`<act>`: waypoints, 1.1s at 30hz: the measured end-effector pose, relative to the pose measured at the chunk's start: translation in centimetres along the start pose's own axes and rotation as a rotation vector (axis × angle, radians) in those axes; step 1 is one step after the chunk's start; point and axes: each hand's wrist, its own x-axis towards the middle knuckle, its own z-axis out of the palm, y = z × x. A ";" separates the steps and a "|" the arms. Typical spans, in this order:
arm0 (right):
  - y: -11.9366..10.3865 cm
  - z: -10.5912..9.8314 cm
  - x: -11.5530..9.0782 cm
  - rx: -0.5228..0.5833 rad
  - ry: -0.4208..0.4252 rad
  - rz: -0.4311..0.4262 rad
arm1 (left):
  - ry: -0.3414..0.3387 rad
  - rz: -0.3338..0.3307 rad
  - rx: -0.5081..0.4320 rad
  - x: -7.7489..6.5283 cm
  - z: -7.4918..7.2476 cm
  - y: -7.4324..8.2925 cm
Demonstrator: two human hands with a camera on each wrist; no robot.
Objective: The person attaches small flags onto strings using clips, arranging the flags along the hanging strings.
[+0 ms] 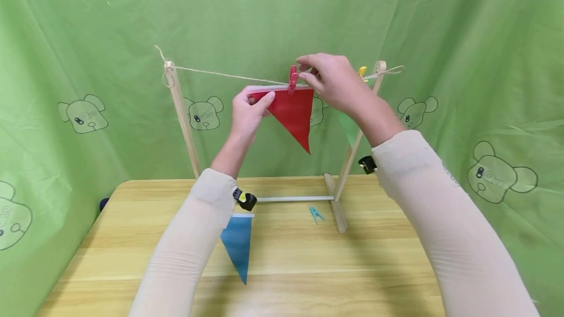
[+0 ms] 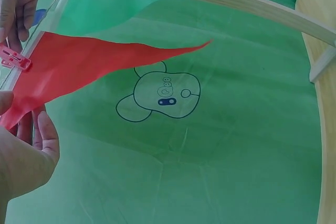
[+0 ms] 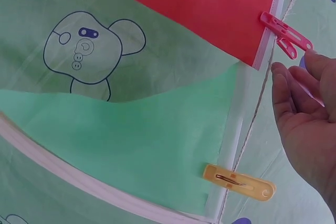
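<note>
A red pennant (image 1: 295,111) with a white top edge hangs at a string (image 1: 220,72), held there by a red clothespin (image 1: 293,81). My left hand (image 1: 247,114) pinches the pennant's upper left corner between thumb and fingers. Just right of the clothespin is my right hand (image 1: 332,79), its fingers loosely bent and parted. In the right wrist view its thumb is at the tail of the red clothespin (image 3: 286,31), and whether they touch I cannot tell. A green pennant (image 3: 131,150) hangs farther right under a yellow clothespin (image 3: 239,182).
Two wooden posts (image 1: 182,116) carry the string, joined low down by a white bar (image 1: 295,199). On the wooden table (image 1: 343,283) lie a blue pennant (image 1: 239,246), partly behind the left sleeve, and a light blue clothespin (image 1: 316,214). A green printed curtain (image 1: 132,23) surrounds the table.
</note>
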 end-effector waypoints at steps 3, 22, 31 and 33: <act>0.2 0.1 -0.5 0.014 0.033 -0.003 | -0.006 -0.001 0.004 0.0 -0.1 -0.2; 0.3 4.1 -6.7 0.238 0.336 -0.035 | -0.045 -0.002 0.042 -2.2 -1.5 -1.4; 0.7 5.7 -9.5 0.330 0.367 -0.043 | -0.084 0.032 0.057 -3.7 -2.9 -1.8; 0.8 5.9 -10.0 0.352 0.360 -0.029 | -0.096 0.038 0.073 -4.1 -3.2 -1.9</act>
